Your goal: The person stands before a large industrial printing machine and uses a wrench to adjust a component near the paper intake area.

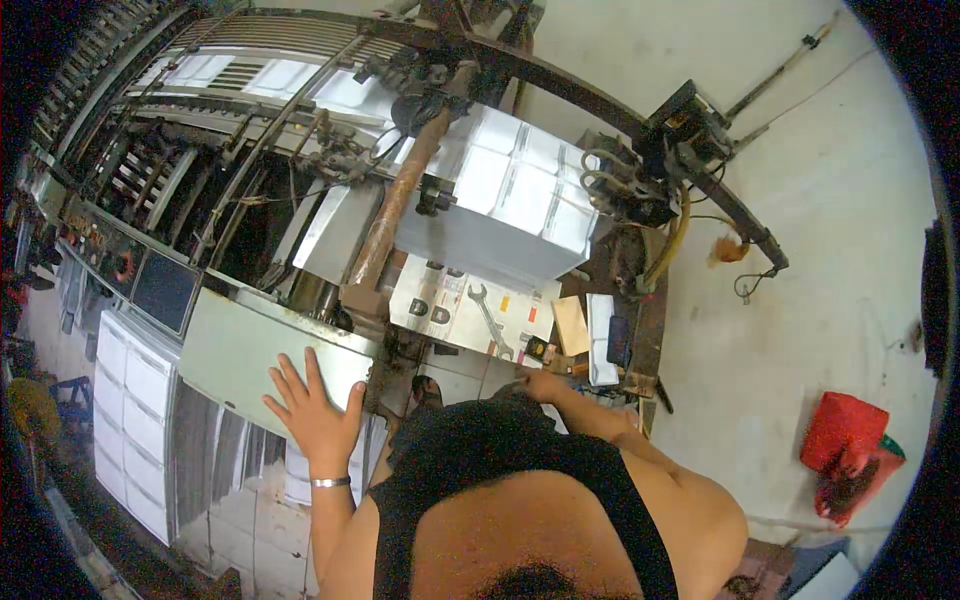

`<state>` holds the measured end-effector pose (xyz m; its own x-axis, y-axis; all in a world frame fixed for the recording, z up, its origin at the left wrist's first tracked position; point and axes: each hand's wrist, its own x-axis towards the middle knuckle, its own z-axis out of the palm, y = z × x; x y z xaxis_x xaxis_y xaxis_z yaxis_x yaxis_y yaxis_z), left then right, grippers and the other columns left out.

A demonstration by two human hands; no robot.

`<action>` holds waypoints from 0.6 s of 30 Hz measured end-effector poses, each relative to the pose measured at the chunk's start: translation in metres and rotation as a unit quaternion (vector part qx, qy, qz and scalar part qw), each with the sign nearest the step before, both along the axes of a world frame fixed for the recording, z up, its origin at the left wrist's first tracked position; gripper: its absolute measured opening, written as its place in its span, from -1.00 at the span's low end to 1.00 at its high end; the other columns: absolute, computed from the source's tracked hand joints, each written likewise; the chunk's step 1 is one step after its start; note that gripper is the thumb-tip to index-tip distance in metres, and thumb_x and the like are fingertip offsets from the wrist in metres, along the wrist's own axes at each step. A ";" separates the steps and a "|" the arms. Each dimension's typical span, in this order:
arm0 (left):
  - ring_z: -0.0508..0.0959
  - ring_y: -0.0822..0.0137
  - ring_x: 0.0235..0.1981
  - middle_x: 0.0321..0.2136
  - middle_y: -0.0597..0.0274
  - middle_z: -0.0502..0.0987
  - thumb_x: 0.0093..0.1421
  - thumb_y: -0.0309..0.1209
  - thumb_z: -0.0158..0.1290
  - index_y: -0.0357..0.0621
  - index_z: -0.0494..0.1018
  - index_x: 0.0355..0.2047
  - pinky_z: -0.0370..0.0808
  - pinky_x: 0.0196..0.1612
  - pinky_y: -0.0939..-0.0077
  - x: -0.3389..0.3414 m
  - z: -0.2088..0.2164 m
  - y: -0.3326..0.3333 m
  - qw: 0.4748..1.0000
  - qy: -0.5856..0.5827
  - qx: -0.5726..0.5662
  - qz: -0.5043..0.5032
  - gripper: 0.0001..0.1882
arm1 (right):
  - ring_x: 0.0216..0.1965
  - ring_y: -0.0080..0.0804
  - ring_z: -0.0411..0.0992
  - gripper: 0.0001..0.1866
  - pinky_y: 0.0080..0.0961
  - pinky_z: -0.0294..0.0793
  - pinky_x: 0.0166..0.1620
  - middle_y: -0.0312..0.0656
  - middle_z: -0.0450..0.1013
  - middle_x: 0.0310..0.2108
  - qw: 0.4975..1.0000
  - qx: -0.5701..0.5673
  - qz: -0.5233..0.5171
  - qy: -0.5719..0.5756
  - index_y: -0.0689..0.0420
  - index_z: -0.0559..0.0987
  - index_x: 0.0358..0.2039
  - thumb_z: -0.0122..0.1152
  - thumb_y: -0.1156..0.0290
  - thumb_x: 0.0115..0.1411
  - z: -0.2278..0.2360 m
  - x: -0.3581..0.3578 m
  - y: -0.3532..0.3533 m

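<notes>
My left hand [322,412] lies flat with fingers spread on the pale green cover panel [235,350] of a large machine. A metal band [331,482] circles that wrist. My right hand [541,386] is low in front of me, beside my dark clothing [470,435]; its fingers are mostly hidden, so whether it holds anything does not show. Just beyond it is a board with printed sheets [450,318], and on this lies a wrench [490,318]. Next to the wrench are a tan block [571,326], a white strip [602,340] and a dark phone-like object [619,341].
A tall stack of white printed sheets [515,185] stands in the machine beyond the board. Another paper stack [135,420] is at the left. A rusty bar [400,210] slants across the machine. At right, a red bag [845,435] is near the pale wall.
</notes>
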<state>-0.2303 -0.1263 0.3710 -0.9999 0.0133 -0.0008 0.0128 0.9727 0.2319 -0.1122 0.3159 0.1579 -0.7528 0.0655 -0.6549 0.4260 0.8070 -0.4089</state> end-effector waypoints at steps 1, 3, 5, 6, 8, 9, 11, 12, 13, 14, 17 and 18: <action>-0.17 -0.19 0.50 0.48 -0.17 -0.12 0.13 0.18 0.14 0.05 0.07 0.46 -0.34 0.43 -0.32 -0.001 0.001 0.001 1.000 0.001 0.002 -0.002 -0.01 | -0.04 0.06 0.54 -0.33 -0.13 0.50 0.05 0.11 0.58 -0.10 1.000 -0.015 -0.001 -0.006 0.05 0.53 0.16 0.34 -0.05 0.13 -0.008 0.003 0.003; -0.17 -0.19 0.50 0.48 -0.17 -0.12 0.13 0.18 0.15 0.05 0.08 0.46 -0.34 0.43 -0.32 -0.001 0.007 0.004 1.000 -0.004 0.010 -0.003 -0.01 | 0.00 0.06 0.53 -0.34 -0.14 0.48 0.08 0.10 0.57 -0.07 0.999 -0.028 0.032 -0.014 0.06 0.53 0.14 0.33 -0.06 0.12 -0.018 -0.001 0.009; -0.17 -0.19 0.50 0.48 -0.17 -0.12 0.13 0.17 0.15 0.05 0.08 0.46 -0.34 0.43 -0.32 -0.001 0.008 0.006 1.000 -0.004 0.016 -0.004 -0.01 | 0.03 0.05 0.51 -0.34 -0.15 0.46 0.12 0.08 0.57 -0.03 0.995 -0.024 0.097 -0.018 0.07 0.55 0.12 0.34 -0.06 0.10 -0.023 -0.014 0.012; -0.18 -0.19 0.50 0.48 -0.17 -0.12 0.13 0.17 0.15 0.05 0.08 0.46 -0.34 0.43 -0.32 -0.001 0.006 0.005 1.000 -0.002 0.018 -0.004 -0.01 | 0.03 0.05 0.52 -0.35 -0.16 0.47 0.11 0.07 0.56 -0.03 0.997 -0.008 0.082 -0.005 0.08 0.55 0.11 0.34 -0.05 0.10 -0.024 -0.022 0.008; -0.19 -0.19 0.50 0.48 -0.17 -0.12 0.12 0.17 0.16 0.05 0.07 0.46 -0.35 0.43 -0.32 0.001 0.004 0.004 1.000 -0.003 0.016 0.000 0.00 | 0.02 0.05 0.52 -0.36 -0.18 0.48 0.10 0.06 0.56 -0.02 0.998 0.026 0.059 0.021 0.09 0.56 0.09 0.36 -0.04 0.08 -0.018 -0.039 -0.002; -0.19 -0.20 0.50 0.48 -0.18 -0.12 0.11 0.18 0.17 0.05 0.07 0.46 -0.35 0.43 -0.33 0.000 0.005 0.004 1.000 -0.006 0.012 0.002 0.01 | -0.02 -0.01 0.54 -0.36 -0.18 0.50 0.05 0.07 0.57 -0.05 0.998 0.004 0.045 0.036 0.09 0.57 0.10 0.38 -0.02 0.07 -0.017 -0.049 -0.002; -0.20 -0.21 0.50 0.48 -0.19 -0.13 0.08 0.21 0.18 0.04 0.07 0.46 -0.37 0.42 -0.33 -0.003 0.006 0.006 1.000 -0.009 0.012 -0.001 0.04 | -0.06 -0.05 0.56 -0.36 -0.19 0.51 0.03 0.06 0.59 -0.09 0.999 -0.006 0.013 0.034 0.07 0.57 0.10 0.39 -0.01 0.07 -0.013 -0.059 -0.003; -0.21 -0.21 0.50 0.48 -0.20 -0.13 0.06 0.23 0.19 0.04 0.06 0.46 -0.38 0.42 -0.33 -0.002 0.007 0.006 1.000 -0.011 0.014 0.000 0.07 | -0.08 -0.08 0.57 -0.36 -0.19 0.52 0.02 0.06 0.59 -0.10 0.999 -0.013 0.004 0.032 0.06 0.57 0.11 0.39 -0.01 0.07 -0.009 -0.066 -0.006; -0.22 -0.22 0.50 0.48 -0.20 -0.13 0.04 0.25 0.19 0.03 0.06 0.47 -0.39 0.42 -0.33 0.000 0.008 0.005 1.000 -0.014 0.015 0.005 0.09 | -0.12 -0.13 0.59 -0.39 -0.23 0.53 0.01 0.02 0.61 -0.14 0.997 -0.052 -0.052 -0.020 0.03 0.58 0.11 0.40 0.01 0.08 0.010 -0.076 -0.014; -0.22 -0.22 0.50 0.48 -0.21 -0.14 0.02 0.27 0.20 0.02 0.06 0.46 -0.40 0.42 -0.34 0.001 0.009 0.005 1.000 -0.016 0.016 0.006 0.12 | -0.12 -0.12 0.59 -0.39 -0.24 0.53 0.01 0.01 0.62 -0.15 0.998 -0.061 0.008 0.024 0.03 0.59 0.11 0.40 0.01 0.09 0.003 -0.082 -0.013; -0.24 -0.23 0.50 0.48 -0.23 -0.14 -0.05 0.35 0.20 -0.03 0.06 0.46 -0.43 0.41 -0.36 -0.002 0.015 0.008 0.999 -0.018 0.032 0.001 0.20 | -0.11 -0.12 0.59 -0.41 -0.27 0.53 0.01 0.02 0.62 -0.16 0.982 -0.078 0.115 0.128 0.01 0.59 0.11 0.40 0.03 0.10 -0.024 -0.066 0.001; -0.24 -0.24 0.50 0.47 -0.24 -0.14 -0.05 0.35 0.20 -0.03 0.06 0.46 -0.43 0.40 -0.36 -0.002 0.014 0.006 0.999 -0.020 0.032 0.004 0.20 | -0.09 -0.12 0.59 -0.40 -0.27 0.52 0.02 0.03 0.62 -0.14 0.994 -0.087 0.043 0.044 0.03 0.59 0.11 0.40 0.03 0.10 -0.023 -0.073 -0.007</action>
